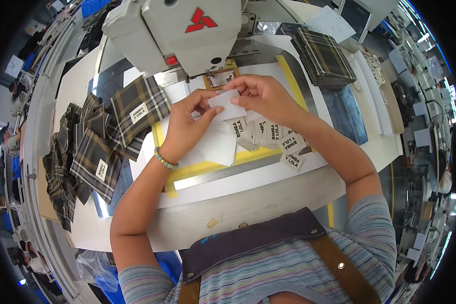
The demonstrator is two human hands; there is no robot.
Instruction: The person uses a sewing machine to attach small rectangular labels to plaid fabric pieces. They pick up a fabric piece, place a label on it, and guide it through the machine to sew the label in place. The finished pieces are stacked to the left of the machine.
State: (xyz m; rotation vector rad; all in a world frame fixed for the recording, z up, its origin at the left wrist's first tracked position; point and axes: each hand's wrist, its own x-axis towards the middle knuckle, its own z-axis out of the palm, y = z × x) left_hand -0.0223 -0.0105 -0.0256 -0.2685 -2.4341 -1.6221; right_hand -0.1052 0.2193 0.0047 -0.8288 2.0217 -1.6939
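My left hand (pixel 197 111) and my right hand (pixel 251 93) both grip a small white rectangular piece (pixel 224 105), thumbs on its face, just in front of the sewing machine's head (pixel 192 45) and its wooden-coloured clamp frame (pixel 213 80). Beneath and right of my hands lies a pile of printed cream labels (pixel 291 144). A white sheet (pixel 213 147) rests on the yellow-taped work plate (pixel 207 169) below my left hand. A beaded bracelet circles my left wrist.
Plaid fabric pieces (pixel 96 164) with labels lie heaped at the left. A folded stack of plaid pieces (pixel 327 58) sits at the back right, near white papers (pixel 329 23) and a screen. Co-workers (pixel 10 139) are at the far edges. Blue bins (pixel 164 266) show below the table.
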